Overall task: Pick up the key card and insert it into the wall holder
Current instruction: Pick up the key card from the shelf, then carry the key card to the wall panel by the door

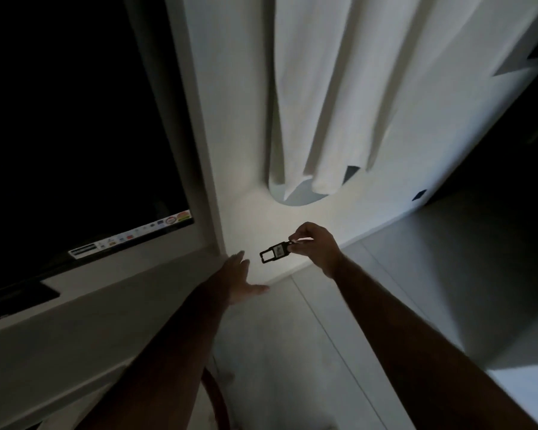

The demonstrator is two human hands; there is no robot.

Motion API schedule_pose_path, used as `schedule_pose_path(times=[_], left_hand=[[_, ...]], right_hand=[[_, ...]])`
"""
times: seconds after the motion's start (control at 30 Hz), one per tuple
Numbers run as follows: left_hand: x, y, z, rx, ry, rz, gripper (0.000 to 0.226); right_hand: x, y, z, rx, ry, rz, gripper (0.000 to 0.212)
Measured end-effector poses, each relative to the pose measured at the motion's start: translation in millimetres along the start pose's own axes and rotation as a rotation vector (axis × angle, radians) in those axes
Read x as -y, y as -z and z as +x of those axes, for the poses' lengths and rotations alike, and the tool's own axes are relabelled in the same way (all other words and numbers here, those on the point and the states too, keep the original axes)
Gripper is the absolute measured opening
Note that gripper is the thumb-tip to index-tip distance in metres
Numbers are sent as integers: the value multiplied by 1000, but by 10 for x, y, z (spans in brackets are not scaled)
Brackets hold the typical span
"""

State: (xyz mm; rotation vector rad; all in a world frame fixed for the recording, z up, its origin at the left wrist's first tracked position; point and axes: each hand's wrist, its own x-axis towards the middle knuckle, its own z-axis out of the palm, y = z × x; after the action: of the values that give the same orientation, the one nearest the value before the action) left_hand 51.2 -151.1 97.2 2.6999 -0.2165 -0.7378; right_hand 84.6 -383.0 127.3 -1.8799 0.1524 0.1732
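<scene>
Dim white wall (pixel 239 125), one curtain (pixel 311 97); I see my right hand (pixel 316 243) pinching one key card (pixel 275 252), left hand (pixel 241 279) spread empty.

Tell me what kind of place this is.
Probably a dim hotel room: the right hand holds a key card, a dark TV screen still wears its sticker strip, and white curtains hang by the wall.

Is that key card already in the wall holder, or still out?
Out. The right hand pinches the key card by one end in mid-air; no wall holder shows in view.
</scene>
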Motion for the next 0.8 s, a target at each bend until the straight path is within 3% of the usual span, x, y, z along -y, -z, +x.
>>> schedule_pose_path(times=[0.17,0.3,0.5,0.8], left_hand=[[-635,163,149,0,-92,42,113],[-1230,275,261,-12,-165,80,114],[-2188,395,404,-56,-273,124,115],[-3590,500,672,-152,-401,200,113]], right_hand=[[111,819,-119,-97,-31,46,39],[180,1489,-252,-70,-19,85,21],[236,2487,-420,-100,-21,120,19],[217,3781,-635,-256,69,273,43]])
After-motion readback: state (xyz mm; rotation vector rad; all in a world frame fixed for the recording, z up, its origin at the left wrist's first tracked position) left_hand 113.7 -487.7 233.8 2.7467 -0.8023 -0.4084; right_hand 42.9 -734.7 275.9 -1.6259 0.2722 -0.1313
